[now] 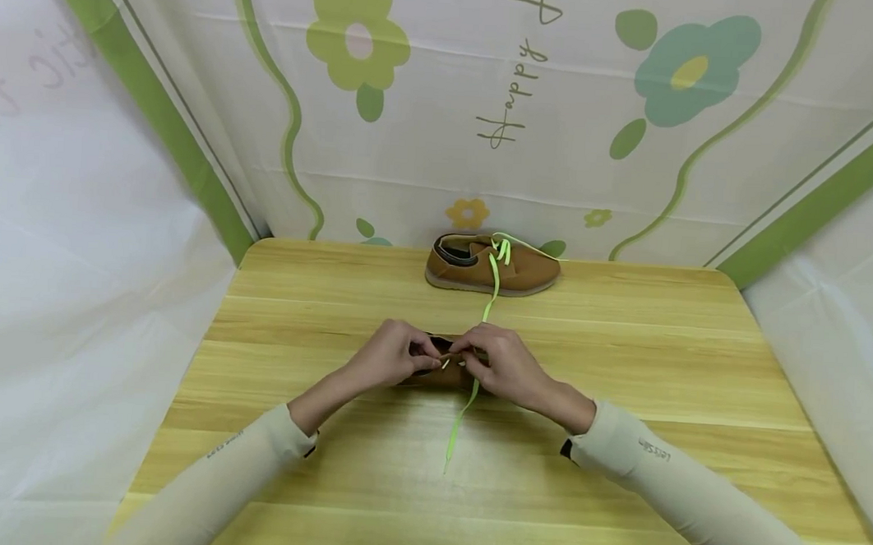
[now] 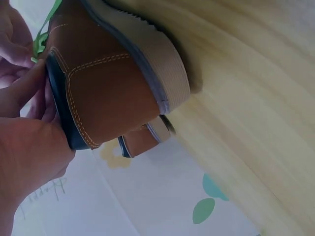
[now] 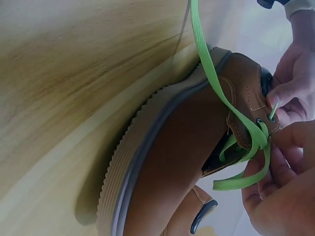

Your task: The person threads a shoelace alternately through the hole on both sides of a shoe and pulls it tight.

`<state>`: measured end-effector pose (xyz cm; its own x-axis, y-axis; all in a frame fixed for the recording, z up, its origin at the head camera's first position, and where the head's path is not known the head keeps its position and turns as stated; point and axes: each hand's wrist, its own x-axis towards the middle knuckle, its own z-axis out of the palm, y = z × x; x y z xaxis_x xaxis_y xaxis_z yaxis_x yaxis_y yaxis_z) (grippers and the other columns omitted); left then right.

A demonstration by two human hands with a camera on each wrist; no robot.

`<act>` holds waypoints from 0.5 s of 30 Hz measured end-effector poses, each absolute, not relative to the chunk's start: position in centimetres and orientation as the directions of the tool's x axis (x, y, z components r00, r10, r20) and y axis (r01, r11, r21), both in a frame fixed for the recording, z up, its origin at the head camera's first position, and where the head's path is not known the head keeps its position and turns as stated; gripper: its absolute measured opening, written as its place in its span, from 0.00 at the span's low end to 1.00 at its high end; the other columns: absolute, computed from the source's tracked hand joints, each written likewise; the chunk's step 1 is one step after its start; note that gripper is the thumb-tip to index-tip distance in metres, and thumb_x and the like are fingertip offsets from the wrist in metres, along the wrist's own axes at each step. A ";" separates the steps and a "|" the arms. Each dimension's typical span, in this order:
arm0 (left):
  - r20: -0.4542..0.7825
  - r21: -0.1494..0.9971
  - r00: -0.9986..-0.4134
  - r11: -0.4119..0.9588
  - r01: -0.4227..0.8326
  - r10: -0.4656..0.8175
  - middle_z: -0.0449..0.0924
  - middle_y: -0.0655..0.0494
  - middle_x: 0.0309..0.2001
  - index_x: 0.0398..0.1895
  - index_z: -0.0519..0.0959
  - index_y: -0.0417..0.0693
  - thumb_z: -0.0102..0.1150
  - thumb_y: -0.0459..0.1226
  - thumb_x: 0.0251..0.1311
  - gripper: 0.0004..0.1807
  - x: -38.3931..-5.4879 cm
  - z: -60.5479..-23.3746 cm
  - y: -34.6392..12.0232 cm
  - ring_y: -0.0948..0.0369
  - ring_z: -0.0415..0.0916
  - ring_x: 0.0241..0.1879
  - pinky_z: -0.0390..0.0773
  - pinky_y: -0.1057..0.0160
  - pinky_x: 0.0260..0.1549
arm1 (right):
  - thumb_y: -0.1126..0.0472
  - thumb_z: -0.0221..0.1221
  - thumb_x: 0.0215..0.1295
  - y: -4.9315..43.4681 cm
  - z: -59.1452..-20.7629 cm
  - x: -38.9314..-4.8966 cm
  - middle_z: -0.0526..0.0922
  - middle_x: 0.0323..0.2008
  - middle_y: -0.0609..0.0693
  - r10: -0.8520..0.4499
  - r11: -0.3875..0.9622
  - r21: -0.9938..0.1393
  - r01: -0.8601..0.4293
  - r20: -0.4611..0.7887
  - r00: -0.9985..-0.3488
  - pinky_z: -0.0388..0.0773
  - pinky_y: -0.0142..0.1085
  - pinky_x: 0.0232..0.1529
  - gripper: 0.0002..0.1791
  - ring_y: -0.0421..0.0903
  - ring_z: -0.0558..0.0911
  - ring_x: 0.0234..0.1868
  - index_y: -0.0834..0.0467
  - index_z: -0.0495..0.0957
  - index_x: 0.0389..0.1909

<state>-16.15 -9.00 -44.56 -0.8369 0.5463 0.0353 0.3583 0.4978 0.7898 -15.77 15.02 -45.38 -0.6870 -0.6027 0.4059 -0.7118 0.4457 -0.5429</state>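
A brown leather shoe point(image 1: 442, 378) with a bright green shoelace point(image 3: 209, 69) rests on the table under both hands, its toe to the right. My left hand point(image 1: 395, 353) is at the eyelets near the shoe's opening. In the right wrist view its thumb and finger pinch a short end of lace at an eyelet. My right hand point(image 1: 502, 362) grips the edge of the eyelet flap just toward the toe, fingers partly hidden behind it. The green lace crosses the flap beside those fingers, and one loose end trails down onto the table.
A matching brown shoe point(image 1: 533, 271) with green laces stands at the table's back edge, toe to the right. The wooden table point(image 1: 286, 462) meets a white printed curtain point(image 1: 428, 140) behind. White fabric walls point(image 1: 73, 286) flank both sides.
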 end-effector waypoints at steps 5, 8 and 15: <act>-0.012 0.804 -0.819 0.493 0.333 0.573 0.90 0.58 0.30 0.33 0.92 0.42 0.72 0.31 0.65 0.03 -16.6 -43.9 -9.1 0.70 0.70 0.20 0.68 0.70 0.20 | 0.73 0.69 0.63 14.9 -45.6 -15.6 0.90 0.40 0.50 -0.604 0.429 -0.550 -0.717 0.415 -0.680 0.86 0.42 0.42 0.10 0.44 0.87 0.42 0.58 0.87 0.42; -0.036 0.803 -0.811 0.500 0.324 0.584 0.90 0.57 0.30 0.33 0.91 0.42 0.71 0.31 0.66 0.04 -16.8 -43.7 -9.1 0.69 0.72 0.22 0.69 0.69 0.22 | 0.72 0.74 0.60 14.8 -45.8 -15.5 0.89 0.39 0.49 -0.608 0.423 -0.503 -0.754 0.459 -0.648 0.86 0.39 0.42 0.12 0.43 0.87 0.42 0.58 0.86 0.41; -0.079 0.794 -0.807 0.526 0.304 0.586 0.90 0.59 0.30 0.33 0.92 0.45 0.71 0.33 0.68 0.05 -17.0 -43.4 -9.1 0.69 0.71 0.21 0.70 0.69 0.22 | 0.70 0.80 0.52 14.2 -46.7 -15.3 0.89 0.36 0.46 -0.594 0.406 -0.416 -0.814 0.556 -0.581 0.84 0.37 0.40 0.15 0.43 0.86 0.39 0.57 0.87 0.38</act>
